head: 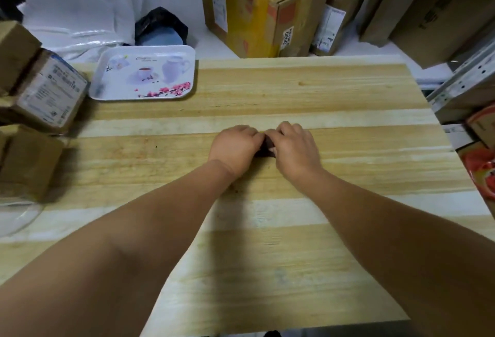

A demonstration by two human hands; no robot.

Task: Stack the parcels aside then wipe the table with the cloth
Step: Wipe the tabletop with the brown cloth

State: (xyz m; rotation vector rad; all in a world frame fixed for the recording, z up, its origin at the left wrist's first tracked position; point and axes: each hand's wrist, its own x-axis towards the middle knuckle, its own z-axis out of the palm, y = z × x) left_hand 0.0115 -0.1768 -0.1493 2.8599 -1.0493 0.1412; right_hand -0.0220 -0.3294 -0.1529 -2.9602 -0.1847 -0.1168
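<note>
A small dark cloth (pixel 264 148) lies bunched on the middle of the wooden table (pixel 334 95), almost wholly hidden under my hands. My left hand (pixel 233 145) and my right hand (pixel 294 146) press down side by side on it, fingers curled over it. A sliver of yellow shows at its far edge between my fingers. Brown cardboard parcels (pixel 45 92) stand stacked at the table's left edge, one with a white shipping label.
A white tray (pixel 144 75) printed with cups and pink blossoms lies at the far left of the table. Large cardboard boxes (pixel 262 12) crowd the back and right. White plastic bags (pixel 80 9), a black bag (pixel 160 25) and a clear glass lid (pixel 18 216) sit left.
</note>
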